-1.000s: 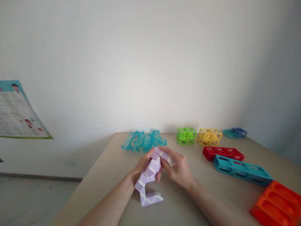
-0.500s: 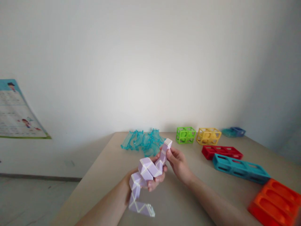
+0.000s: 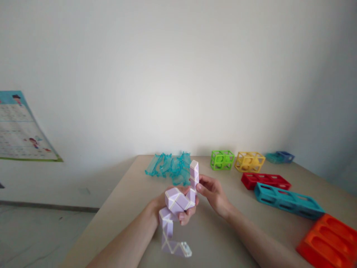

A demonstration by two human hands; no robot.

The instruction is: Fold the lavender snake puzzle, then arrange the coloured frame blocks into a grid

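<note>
The left hand [image 3: 186, 216] cradles a jointed lilac puzzle [image 3: 178, 201] above the table [image 3: 131, 190], its palm masked by the blocks, as the right hand [image 3: 213, 193] grips the upright end. Well left of both hands, a cut-off wall poster [image 3: 22, 130] carries print too small to read; rightward, an orange block [image 3: 329, 240] slips from view.

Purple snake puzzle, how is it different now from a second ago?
The top end of the purple snake puzzle sloped down to the right; now it points straight up. Its tail sits lower in the picture. The left grip still holds its middle; the right grip still touches the upper part. The green frame block stayed put.
</note>
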